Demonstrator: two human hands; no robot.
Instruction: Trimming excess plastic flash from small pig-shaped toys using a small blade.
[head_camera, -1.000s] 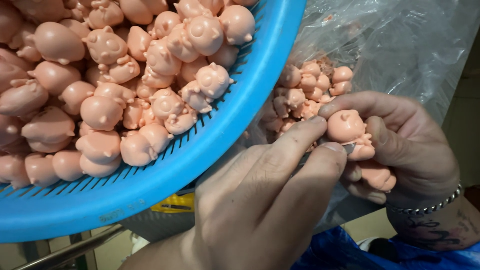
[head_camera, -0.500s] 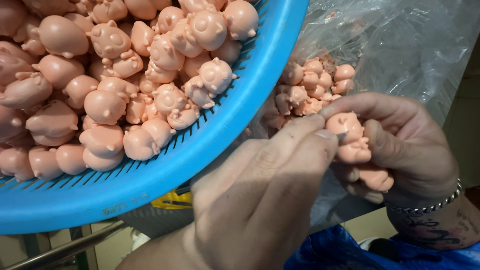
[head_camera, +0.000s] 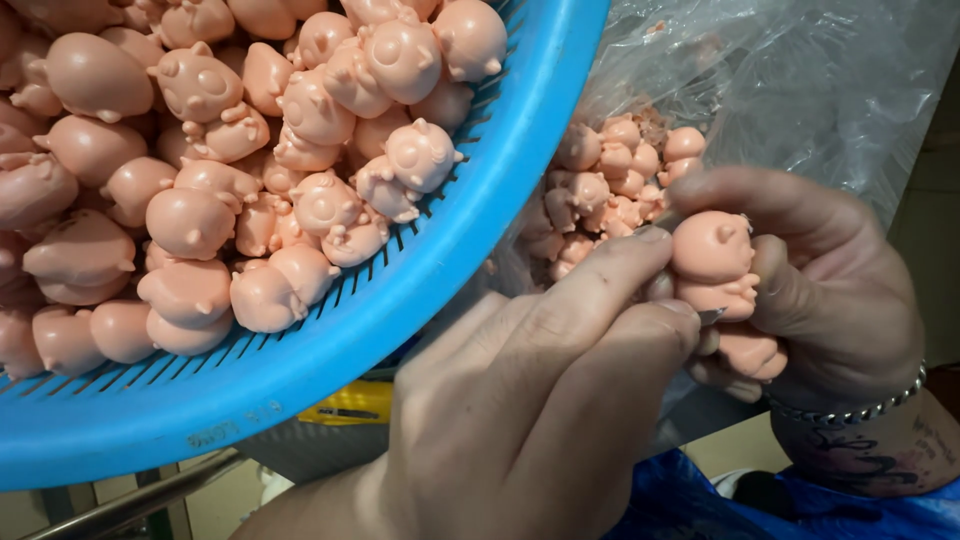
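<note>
Right hand (head_camera: 840, 290), right of frame: closed around pink pig figurine (head_camera: 712, 262). Left hand (head_camera: 540, 400), lower centre: pinches small blade (head_camera: 712, 316), tip against figurine's seam. Trimming step, by look; next stroke needs short, controlled push. Blue basket (head_camera: 500, 230) rim close at left; plastic bag (head_camera: 800, 90) behind; little room.

We see soft, even daylight — mild glare on the clear plastic bag (head_camera: 800, 70); near edges slightly blurred, shadows faint.

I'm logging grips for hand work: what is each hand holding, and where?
Right hand cups a pink figurine around its back; left hand pinches a small metal blade against it.
</note>
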